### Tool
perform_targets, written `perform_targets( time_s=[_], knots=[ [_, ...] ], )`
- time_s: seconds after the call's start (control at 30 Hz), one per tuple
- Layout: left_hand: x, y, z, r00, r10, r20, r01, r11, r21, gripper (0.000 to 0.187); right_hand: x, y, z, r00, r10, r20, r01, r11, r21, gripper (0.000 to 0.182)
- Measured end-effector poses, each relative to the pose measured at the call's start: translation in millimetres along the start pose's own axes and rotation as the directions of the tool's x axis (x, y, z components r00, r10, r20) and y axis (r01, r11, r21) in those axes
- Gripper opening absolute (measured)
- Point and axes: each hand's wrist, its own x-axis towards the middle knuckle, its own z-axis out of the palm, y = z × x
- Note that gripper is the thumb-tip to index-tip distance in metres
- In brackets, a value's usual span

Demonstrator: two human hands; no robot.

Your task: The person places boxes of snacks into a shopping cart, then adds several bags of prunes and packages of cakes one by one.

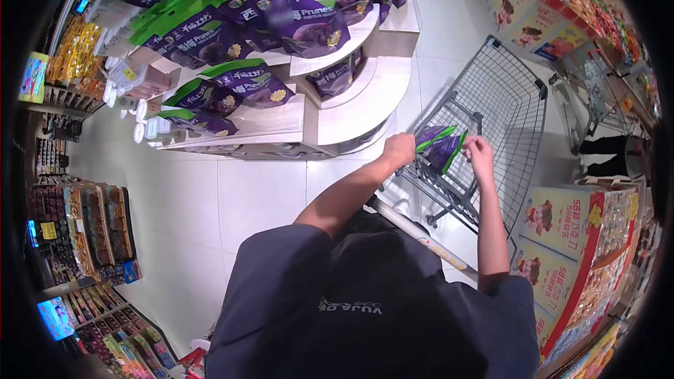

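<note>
Pale floor [260, 200]; purple packaging [441, 152], edged bright green.

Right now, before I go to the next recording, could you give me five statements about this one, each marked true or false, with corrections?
1. The left hand and right hand are both at purple-and-green packaging. True.
2. That packaging stands on a shelf. False: it is between the hands, at the near end of the cart.
3. The large display bag reads "Prunes". True.
4. The cart's basket is solid plastic. False: it is open wire mesh.
5. The shirt is white. False: it is dark, with pale lettering.
</note>
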Motion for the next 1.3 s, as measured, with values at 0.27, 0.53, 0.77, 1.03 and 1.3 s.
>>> perform_targets(
  time_s=[0.27,0.53,0.77,1.03,1.3],
  knots=[
    [0.4,-18.0,-21.9,0.981,-0.152,-0.117,0.099,0.923,-0.372,0.046,-103.0,-74.2,126.4,0.966,-0.256,-0.025,0.257,0.961,0.101,0.01],
    [-129.0,-208.6,-4.2,0.938,-0.117,-0.325,-0.311,0.125,-0.942,0.015,-121.1,-68.6,180.7,0.89,-0.273,0.365,0.361,0.911,-0.198,0.011],
    [-273.5,-355.1,-162.4,0.483,-0.526,-0.7,-0.103,0.76,-0.642,0.026,-111.4,-48.5,185.8,0.933,-0.182,0.311,0.186,0.982,0.019,0.014],
    [-261.9,-430.0,-263.1,0.356,-0.023,-0.934,0.598,0.774,0.209,0.043,-114.4,-47.9,184.4,0.942,-0.185,0.281,0.206,0.977,-0.047,0.023],
    [-289.7,-394.7,-287.3,0.521,0.048,-0.852,0.49,0.801,0.344,0.004,-124.4,-44.0,178.1,0.944,-0.219,0.246,0.25,0.963,-0.102,0.027]
  ],
)
